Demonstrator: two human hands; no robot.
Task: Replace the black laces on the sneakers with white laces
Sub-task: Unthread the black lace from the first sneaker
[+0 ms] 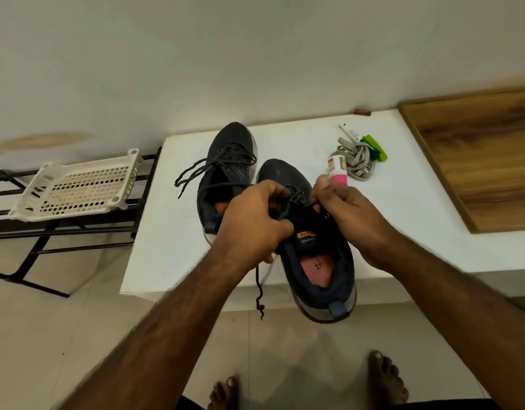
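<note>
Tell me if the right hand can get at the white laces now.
Probably not yet: the right hand is pinching the black lace. The white laces lie uncovered beyond it.

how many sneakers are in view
2. One sneaker lies on the white table, still laced in black. The other sneaker is nearer, at the table's front edge, with the left hand and right hand at its laces.

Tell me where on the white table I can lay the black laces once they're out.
Bare patches: the white table left of the far sneaker, and the right part between the hands and the wooden board. Crowded: the back, around the lace bundle and bottle.
</note>
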